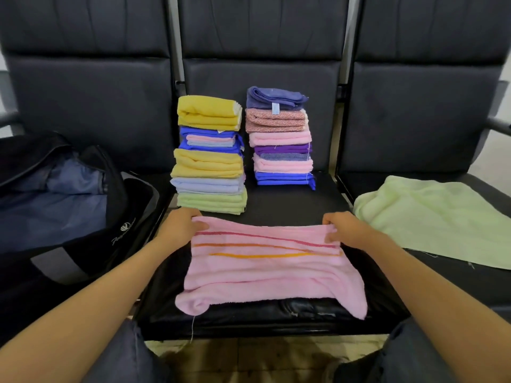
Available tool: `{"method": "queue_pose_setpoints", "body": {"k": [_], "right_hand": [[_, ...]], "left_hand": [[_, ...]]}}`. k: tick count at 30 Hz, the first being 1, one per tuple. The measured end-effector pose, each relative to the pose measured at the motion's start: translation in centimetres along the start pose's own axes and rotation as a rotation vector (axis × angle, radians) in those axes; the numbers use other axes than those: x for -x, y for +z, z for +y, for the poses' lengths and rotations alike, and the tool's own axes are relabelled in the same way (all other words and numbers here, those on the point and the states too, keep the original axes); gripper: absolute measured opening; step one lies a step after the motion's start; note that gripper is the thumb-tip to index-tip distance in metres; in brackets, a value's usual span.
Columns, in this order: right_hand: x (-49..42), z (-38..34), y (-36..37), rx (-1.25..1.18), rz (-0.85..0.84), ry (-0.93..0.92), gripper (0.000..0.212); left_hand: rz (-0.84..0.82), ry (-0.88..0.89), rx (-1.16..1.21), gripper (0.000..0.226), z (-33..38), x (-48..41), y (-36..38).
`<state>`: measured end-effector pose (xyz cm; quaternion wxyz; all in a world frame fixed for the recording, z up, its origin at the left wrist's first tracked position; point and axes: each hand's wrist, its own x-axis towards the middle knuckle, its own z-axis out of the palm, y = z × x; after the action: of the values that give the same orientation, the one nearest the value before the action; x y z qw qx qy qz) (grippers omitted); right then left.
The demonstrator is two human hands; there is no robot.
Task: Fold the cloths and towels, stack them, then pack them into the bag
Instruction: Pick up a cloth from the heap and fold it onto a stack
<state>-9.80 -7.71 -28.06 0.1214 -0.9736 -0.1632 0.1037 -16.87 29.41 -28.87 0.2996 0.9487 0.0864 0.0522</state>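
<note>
Seen from the head camera, a person's left hand [181,226] and right hand [347,229], well apart, each pinch a far corner of a pink towel [271,275] with red and orange stripes, spread on a black seat [276,205]. Beyond the pink towel stand folded cloths in a left stack [210,156] topped in yellow and a right stack [280,136] topped in dark blue. Right of it lies an unfolded green towel [437,217]; left of it, an open dark bag [63,194].
</note>
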Motion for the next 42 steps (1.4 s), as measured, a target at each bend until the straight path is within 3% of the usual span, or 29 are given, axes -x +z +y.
{"method": "queue_pose_setpoints", "body": {"k": [4, 8, 10, 14, 16, 19, 24, 29, 34, 42], "right_hand": [[2.8, -1.2, -4.2, -0.064, 0.092, -0.006, 0.021], [4.5, -2.9, -9.8, 0.080, 0.279, 0.026, 0.008], [5.5, -3.9, -12.4, 0.157, 0.351, 0.065, 0.014], [8.1, -5.6, -16.5, 0.205, 0.511, 0.094, 0.020], [9.2, -6.0, -17.9, 0.136, 0.635, 0.077, 0.016], [10.6, -6.8, -19.6, -0.230, 0.756, 0.006, 0.016], [12.4, -7.2, -20.7, -0.872, 0.549, -0.061, 0.013], [12.7, -6.9, -20.5, -1.238, 0.401, -0.093, 0.017], [11.3, -6.3, -19.1, -1.259, 0.265, 0.002, 0.032], [10.3, -6.3, -18.0, -1.225, 0.324, -0.023, 0.034]], "left_hand": [[0.057, 0.033, 0.053, 0.027, 1.8, 1.4, -2.8], [0.136, 0.103, 0.143, 0.023, 5.5, 2.2, -6.7], [0.173, 0.138, 0.161, 0.017, 7.7, 2.7, -9.2], [0.274, 0.190, 0.265, 0.029, 10.9, 3.4, -14.2], [0.307, 0.207, 0.359, 0.023, 12.2, 4.0, -16.2], [0.352, 0.200, 0.582, 0.013, 13.4, 4.8, -18.1], [0.318, 0.160, 0.761, 0.016, 13.5, 5.7, -19.3], [0.297, 0.144, 0.726, 0.017, 12.5, 5.3, -19.5], [0.135, 0.096, 0.731, 0.017, 12.6, 5.1, -18.2], [0.125, 0.099, 0.769, 0.021, 12.4, 4.8, -17.2]]}}
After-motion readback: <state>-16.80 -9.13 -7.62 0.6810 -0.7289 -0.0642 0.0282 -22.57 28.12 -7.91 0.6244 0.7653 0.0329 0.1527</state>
